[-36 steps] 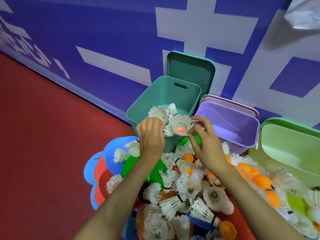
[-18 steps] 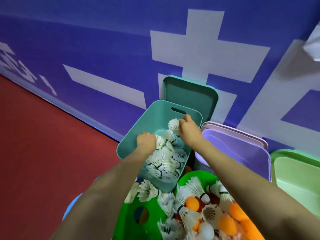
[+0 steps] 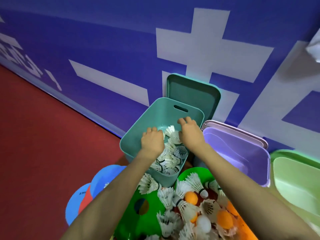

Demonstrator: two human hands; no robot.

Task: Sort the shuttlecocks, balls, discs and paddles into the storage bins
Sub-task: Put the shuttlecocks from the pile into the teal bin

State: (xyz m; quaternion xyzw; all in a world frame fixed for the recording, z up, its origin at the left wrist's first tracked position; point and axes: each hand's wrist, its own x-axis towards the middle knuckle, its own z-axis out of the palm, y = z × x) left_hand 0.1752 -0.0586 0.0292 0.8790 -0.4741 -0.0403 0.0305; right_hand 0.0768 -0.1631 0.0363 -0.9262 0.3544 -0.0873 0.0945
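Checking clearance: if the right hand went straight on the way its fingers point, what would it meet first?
Probably the teal bin's far wall, near its handle slot. Depth is unclear: if the right hand clears the rim, the teal lid behind comes first.

- Storage bins: three: teal bin (image 3: 136,135), purple bin (image 3: 233,148), green bin (image 3: 294,184).
- Lids behind bins: two: teal lid (image 3: 192,94), purple lid (image 3: 239,129).
- Orange balls (image 3: 191,197): two clear.
- White ball (image 3: 203,222): one.
- Blue discs (image 3: 107,177): two.
- Red disc (image 3: 84,199): one.
- Green discs (image 3: 128,219): two.
- Shuttlecocks (image 3: 181,150): too many to count.
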